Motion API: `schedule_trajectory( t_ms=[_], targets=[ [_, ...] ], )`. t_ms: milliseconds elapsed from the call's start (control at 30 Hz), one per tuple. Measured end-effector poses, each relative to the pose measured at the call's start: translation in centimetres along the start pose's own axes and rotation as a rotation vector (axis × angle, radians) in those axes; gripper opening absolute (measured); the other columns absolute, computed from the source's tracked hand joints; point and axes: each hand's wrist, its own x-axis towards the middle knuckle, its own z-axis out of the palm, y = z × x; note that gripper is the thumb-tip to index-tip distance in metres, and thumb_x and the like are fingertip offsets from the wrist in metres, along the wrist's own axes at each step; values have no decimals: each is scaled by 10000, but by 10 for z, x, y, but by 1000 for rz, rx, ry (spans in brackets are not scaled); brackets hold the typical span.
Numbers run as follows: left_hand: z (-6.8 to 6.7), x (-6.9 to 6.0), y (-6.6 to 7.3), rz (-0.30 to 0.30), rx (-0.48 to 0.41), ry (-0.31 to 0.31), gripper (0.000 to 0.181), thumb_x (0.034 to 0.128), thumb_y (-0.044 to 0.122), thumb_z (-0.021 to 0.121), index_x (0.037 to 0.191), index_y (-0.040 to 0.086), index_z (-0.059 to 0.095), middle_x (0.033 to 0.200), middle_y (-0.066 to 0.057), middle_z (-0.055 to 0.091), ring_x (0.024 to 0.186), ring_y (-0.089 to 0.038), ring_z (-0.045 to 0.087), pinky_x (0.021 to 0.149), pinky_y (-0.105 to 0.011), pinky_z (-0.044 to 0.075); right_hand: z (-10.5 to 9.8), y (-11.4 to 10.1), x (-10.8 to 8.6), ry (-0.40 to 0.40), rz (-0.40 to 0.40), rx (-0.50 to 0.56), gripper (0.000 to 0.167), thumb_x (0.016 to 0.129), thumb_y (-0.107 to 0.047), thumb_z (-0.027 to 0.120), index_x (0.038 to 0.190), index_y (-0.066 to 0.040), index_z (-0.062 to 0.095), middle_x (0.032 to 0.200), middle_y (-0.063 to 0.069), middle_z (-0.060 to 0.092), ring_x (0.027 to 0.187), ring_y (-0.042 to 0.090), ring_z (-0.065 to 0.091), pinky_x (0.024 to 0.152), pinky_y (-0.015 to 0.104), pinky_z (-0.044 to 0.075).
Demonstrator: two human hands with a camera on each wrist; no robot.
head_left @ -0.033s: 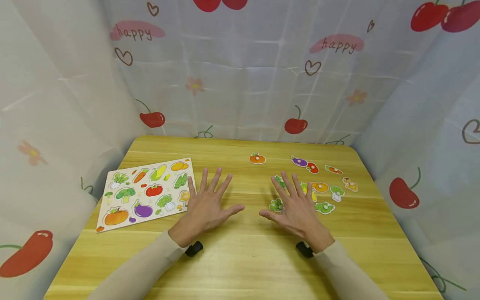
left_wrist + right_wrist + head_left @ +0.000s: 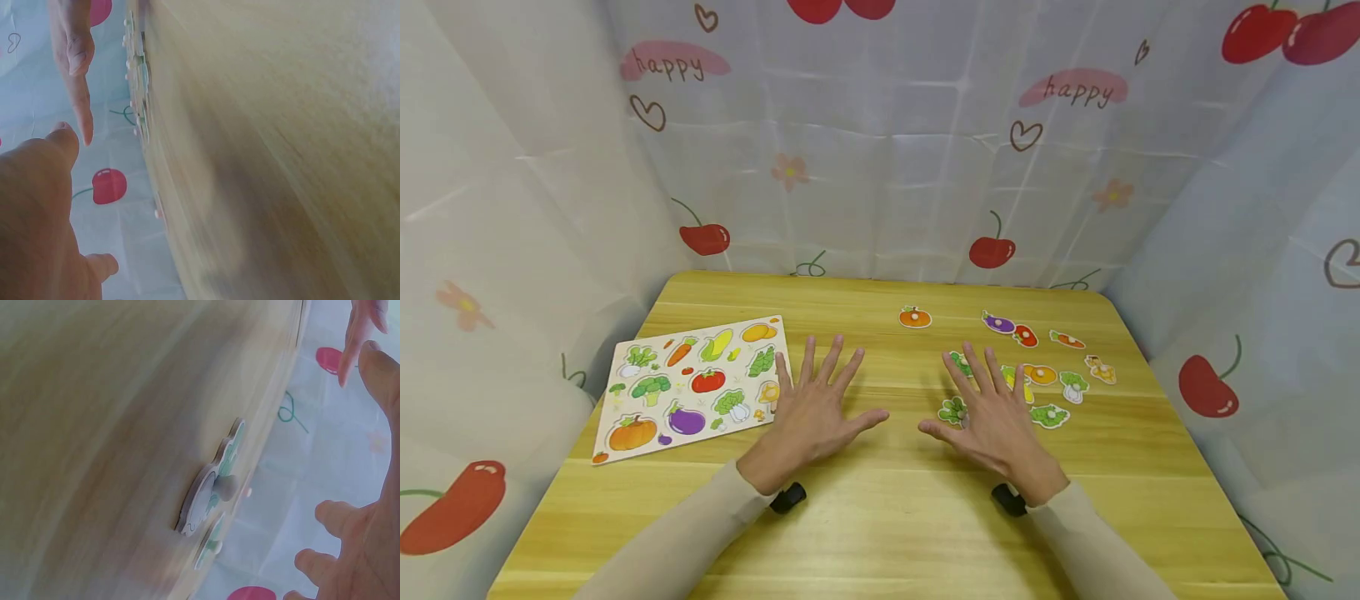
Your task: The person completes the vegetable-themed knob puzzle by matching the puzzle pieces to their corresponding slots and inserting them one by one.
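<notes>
Left hand (image 2: 815, 413) and right hand (image 2: 995, 417) spread, holding nothing; puzzle board (image 2: 679, 385) beside the former, loose vegetable pieces (image 2: 1040, 374) ahead of and beside the latter; apparently pre-pick, next move likely calls for pinching a knob (image 2: 226, 487).

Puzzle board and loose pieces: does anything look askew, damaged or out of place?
The puzzle board lies askew to the table's far edge, and the pumpkin piece sits alone, apart from the other loose pieces. I see no damage or spill.
</notes>
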Motion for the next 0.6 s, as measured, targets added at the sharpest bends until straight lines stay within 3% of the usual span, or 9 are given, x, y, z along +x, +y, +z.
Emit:
schedule_trajectory(
  t_ms=[600],
  targets=[
    [0,-4,-6,-30,54,44,1106,1003,989,483,1872,338,274,1990,-71,118,1843,-488,-29,1379,-911,-15,-6,-1,-1,36,-3,4,1168,939,-858,756,1861,-281,329,1984,84,166,1827,513,152,1381,908,68]
  ],
)
